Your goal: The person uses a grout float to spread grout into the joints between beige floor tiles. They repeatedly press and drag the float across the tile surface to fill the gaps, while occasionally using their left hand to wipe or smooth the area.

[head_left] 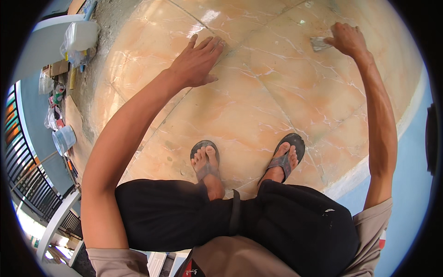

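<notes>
My left hand [198, 62] is over the orange marbled floor tiles [221, 111], with its fingers stretched out and nothing in them. Whether the palm presses on the tile or hovers just above, I cannot tell. Farther right, my right hand [349, 39] is closed on a small flat greyish-white piece [320, 44], which sticks out leftward from the fingers close to the tile surface. Its exact kind is too blurred to make out. Grout lines [272, 97] run between the tiles near both hands.
My feet in dark sandals [205, 161] stand on the tiles below the hands. A pale blue wall [406, 184] borders the right side. Along the left lie rough concrete [110, 27], a white plastic container [83, 36], a clear bucket [64, 138] and a dark barred railing [27, 171].
</notes>
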`<state>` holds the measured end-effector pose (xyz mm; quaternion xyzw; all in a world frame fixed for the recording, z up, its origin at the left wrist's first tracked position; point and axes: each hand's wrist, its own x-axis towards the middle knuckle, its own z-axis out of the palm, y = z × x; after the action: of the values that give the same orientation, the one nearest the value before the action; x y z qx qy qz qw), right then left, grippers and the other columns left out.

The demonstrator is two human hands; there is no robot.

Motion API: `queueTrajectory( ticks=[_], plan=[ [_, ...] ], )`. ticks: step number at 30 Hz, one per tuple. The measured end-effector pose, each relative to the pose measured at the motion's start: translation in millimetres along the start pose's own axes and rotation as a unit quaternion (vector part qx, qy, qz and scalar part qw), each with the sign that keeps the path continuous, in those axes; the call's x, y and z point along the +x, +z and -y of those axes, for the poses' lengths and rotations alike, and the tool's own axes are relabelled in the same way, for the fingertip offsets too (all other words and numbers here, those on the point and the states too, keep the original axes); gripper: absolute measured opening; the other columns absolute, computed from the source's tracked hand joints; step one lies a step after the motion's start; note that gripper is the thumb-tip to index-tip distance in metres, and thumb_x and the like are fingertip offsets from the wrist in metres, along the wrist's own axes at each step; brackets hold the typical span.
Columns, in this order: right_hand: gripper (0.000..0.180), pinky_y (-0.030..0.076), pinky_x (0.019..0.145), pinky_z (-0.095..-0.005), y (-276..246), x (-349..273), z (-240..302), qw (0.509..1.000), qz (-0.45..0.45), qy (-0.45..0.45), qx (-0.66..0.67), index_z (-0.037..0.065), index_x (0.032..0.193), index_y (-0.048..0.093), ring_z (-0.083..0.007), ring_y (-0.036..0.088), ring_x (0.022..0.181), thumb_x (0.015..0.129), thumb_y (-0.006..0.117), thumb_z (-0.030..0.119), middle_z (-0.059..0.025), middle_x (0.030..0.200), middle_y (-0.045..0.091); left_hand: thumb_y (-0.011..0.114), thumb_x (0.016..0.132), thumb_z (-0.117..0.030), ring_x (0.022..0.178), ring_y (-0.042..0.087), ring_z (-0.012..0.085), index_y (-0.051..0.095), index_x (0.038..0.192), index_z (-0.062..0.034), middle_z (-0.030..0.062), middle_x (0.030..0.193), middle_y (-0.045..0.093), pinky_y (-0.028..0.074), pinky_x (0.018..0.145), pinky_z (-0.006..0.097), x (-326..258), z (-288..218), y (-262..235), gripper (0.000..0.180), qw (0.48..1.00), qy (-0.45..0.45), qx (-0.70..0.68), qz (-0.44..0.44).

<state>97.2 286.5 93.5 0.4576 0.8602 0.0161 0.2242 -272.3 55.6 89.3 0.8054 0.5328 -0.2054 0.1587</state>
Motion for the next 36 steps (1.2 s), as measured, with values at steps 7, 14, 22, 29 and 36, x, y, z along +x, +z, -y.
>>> queueTrajectory(
  ticks=[7, 14, 22, 29, 36],
  plan=[
    [0.05, 0.055, 0.092, -0.0547, -10, 8, 121, 0.989, -0.029, -0.124, 0.071, 0.005, 0.1, 0.074, -0.039, 0.072, 0.103, 0.088, 0.072, 0.054, -0.0199, 0.102, 0.076, 0.085, 0.081, -0.036, 0.156, 0.029, 0.033, 0.03, 0.159, -0.0011, 0.02, 0.169, 0.024, 0.023, 0.128, 0.057, -9, 0, 21, 0.102, 0.999, -0.022, 0.024, -0.024],
    [0.045, 0.05, 0.09, -0.0577, 6, 24, -3, 0.999, -0.037, -0.036, -0.015, 0.008, 0.099, 0.074, -0.0384, 0.07, 0.096, 0.087, 0.074, 0.051, -0.0157, 0.101, 0.075, 0.087, 0.081, -0.035, 0.157, 0.027, 0.0312, 0.029, 0.159, -0.0011, 0.0169, 0.17, 0.024, 0.025, 0.128, 0.057, -13, 1, 30, 0.103, 0.999, -0.028, -0.024, -0.037],
    [0.042, 0.045, 0.1, -0.0597, -9, -7, 130, 0.975, -0.015, -0.206, 0.077, 0.011, 0.096, 0.075, -0.0393, 0.069, 0.1, 0.088, 0.073, 0.052, -0.0184, 0.097, 0.075, 0.088, 0.078, -0.033, 0.157, 0.028, 0.0313, 0.026, 0.163, -0.0077, 0.0145, 0.172, 0.02, 0.026, 0.127, 0.056, -12, 2, 33, 0.108, 0.999, -0.037, -0.028, -0.028],
    [0.045, 0.044, 0.104, -0.0649, -14, -3, 23, 0.996, 0.06, -0.072, -0.006, 0.011, 0.103, 0.076, -0.0355, 0.07, 0.106, 0.09, 0.069, 0.054, -0.0141, 0.105, 0.076, 0.089, 0.078, -0.032, 0.157, 0.027, 0.0304, 0.024, 0.163, -0.0081, 0.0134, 0.173, 0.019, 0.028, 0.127, 0.057, -10, 4, 36, 0.11, 0.998, -0.038, -0.041, -0.031],
    [0.045, 0.042, 0.108, -0.0612, -5, -40, 131, 0.977, 0.043, -0.202, 0.058, 0.01, 0.096, 0.076, -0.0396, 0.072, 0.094, 0.088, 0.071, 0.054, -0.0202, 0.093, 0.075, 0.085, 0.083, -0.038, 0.158, 0.025, 0.03, 0.027, 0.161, -0.0048, 0.0148, 0.172, 0.018, 0.028, 0.127, 0.056, -9, -3, 28, 0.103, 0.999, -0.041, -0.001, -0.003]
  ],
)
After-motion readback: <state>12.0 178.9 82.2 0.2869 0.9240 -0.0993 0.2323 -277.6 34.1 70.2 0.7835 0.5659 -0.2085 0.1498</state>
